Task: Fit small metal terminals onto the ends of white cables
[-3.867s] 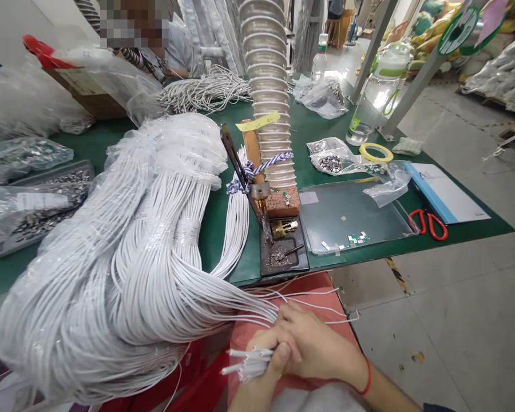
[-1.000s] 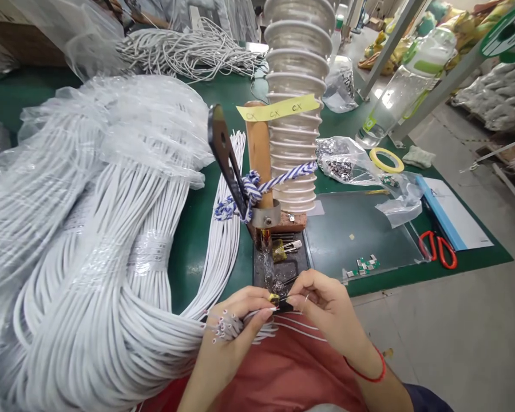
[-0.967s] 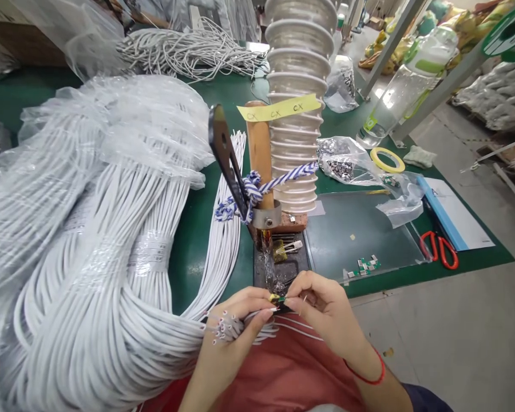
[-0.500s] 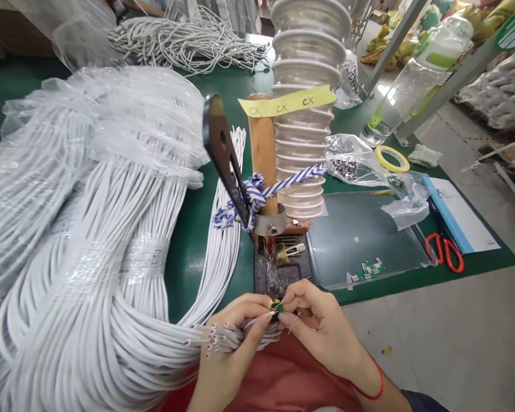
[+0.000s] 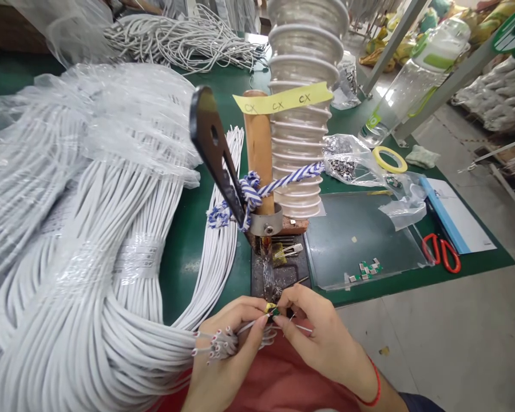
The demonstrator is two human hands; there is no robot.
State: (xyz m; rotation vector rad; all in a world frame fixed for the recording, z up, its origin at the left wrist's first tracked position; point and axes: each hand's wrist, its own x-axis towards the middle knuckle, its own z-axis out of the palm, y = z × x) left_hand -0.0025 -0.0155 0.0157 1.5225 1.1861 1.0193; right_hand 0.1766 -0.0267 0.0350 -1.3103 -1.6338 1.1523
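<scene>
My left hand is closed, a bundle of white cables running across its palm, their cut ends showing reddish wire tips. Its thumb and forefinger pinch by a small green circuit board, where a white cable meets it. The fingertips of my right hand grip the other side of this board, and a thin white cable lies along these fingers. Just above both hands is the metal tip of an upright soldering iron with a wooden handle. Whether the tip touches the board is hard to see.
Behind the iron rises a clear ribbed hose. Several small boards lie on a dark sheet at right, near red-handled scissors, yellow tape and a bottle. Plastic-wrapped cables fill the left.
The view has shifted slightly. My hands stay together under the iron's tip, with small finger movements. A white cable now shows extending past my right fingers.
</scene>
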